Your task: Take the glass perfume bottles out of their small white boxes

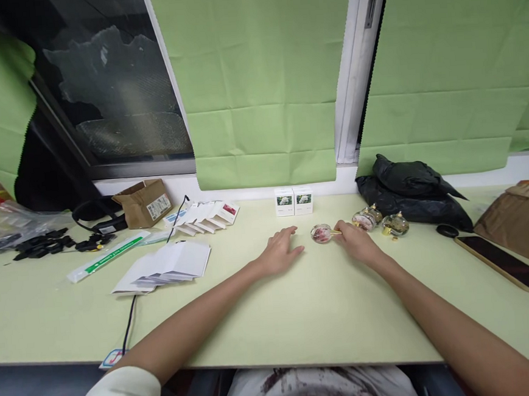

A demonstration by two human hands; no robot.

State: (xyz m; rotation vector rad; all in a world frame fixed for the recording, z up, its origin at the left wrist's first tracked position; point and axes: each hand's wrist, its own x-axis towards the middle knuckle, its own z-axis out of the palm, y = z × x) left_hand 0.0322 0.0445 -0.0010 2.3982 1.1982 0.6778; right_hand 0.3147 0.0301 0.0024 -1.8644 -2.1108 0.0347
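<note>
A round clear glass bottle (321,234) with a gold neck and something pink inside lies tilted on its side over the table, its body pointing left. My right hand (354,241) pinches it by the gold neck. Fingers apart and holding nothing, my left hand (280,251) is to the left of the bottle, close to the table top. Just beyond my right hand are more glass bottles with gold tops, one pinkish bottle (365,219) partly behind the fingers and another bottle (395,225) farther right. Two small white boxes (293,202) with flower pictures stand side by side behind my hands.
Left lie unfolded white cartons (164,267), a fan of printed cartons (208,216), a green-striped plastic sleeve (108,257), black cables and an open brown box (143,204). Right are a black plastic bag (411,195), a phone (512,264) and a brown package (518,221).
</note>
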